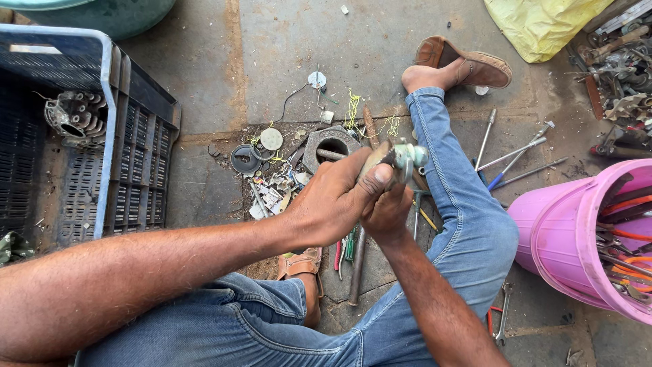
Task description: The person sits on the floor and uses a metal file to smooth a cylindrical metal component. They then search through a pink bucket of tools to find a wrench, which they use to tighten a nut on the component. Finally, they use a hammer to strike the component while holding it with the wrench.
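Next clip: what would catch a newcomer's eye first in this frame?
At centre, the left hand and right hand close together around a small metal part, above a litter of scrap bits on the concrete floor. To the right, a bright pink bucket bristles with tools; a dark plastic crate fills the left.

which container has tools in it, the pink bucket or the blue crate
The pink bucket at the right: it is packed with orange-handled pliers and metal tools. The blue crate at the left holds only a wire-wound metal part.
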